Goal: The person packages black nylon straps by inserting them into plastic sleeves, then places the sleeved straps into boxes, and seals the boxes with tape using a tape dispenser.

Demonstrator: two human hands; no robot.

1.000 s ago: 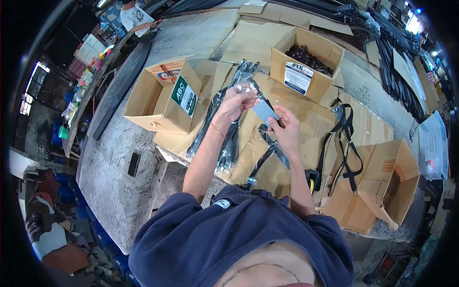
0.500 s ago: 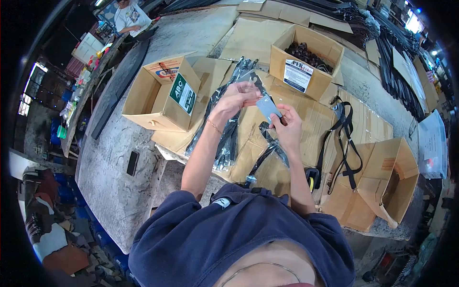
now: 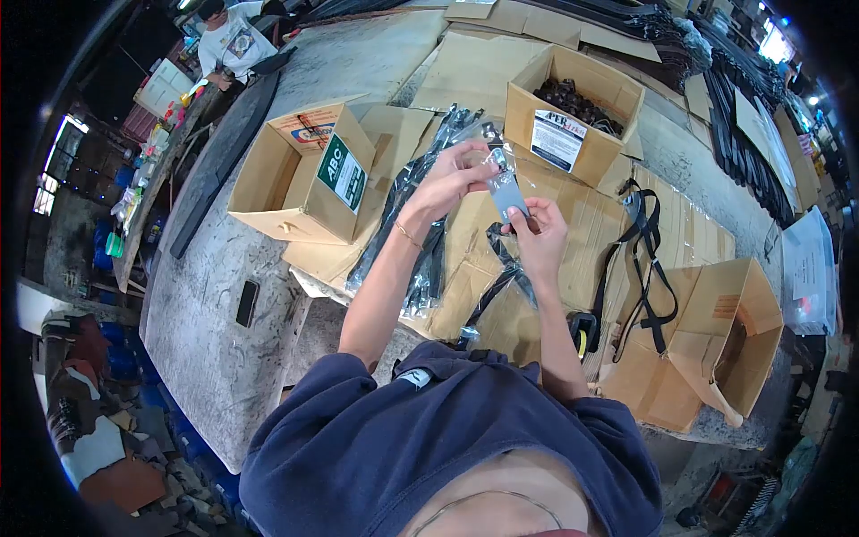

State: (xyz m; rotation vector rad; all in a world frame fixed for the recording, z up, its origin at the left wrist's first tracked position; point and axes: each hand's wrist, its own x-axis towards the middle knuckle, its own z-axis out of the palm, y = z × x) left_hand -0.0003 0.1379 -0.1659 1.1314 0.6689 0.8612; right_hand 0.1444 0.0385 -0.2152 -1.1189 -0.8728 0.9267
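Observation:
A small grey-blue card is held up between my hands, over the cardboard-covered bench. My right hand pinches its lower end between thumb and fingers. Clear plastic, apparently a small bag, surrounds the card's upper end, and my left hand is closed on it. How far the card sits inside the plastic cannot be made out. Just below lies a black strap in clear plastic. Several plastic-wrapped black straps lie under and beside my left forearm.
An open carton with a green label stands left; another, holding dark parts, stands behind. At right are loose black straps, a tipped carton and a clear bin. A phone lies left. A person stands far left.
My left hand has moved slightly right and closer to the card. The card is now more upright, with plastic about its upper end. The other person has shifted position.

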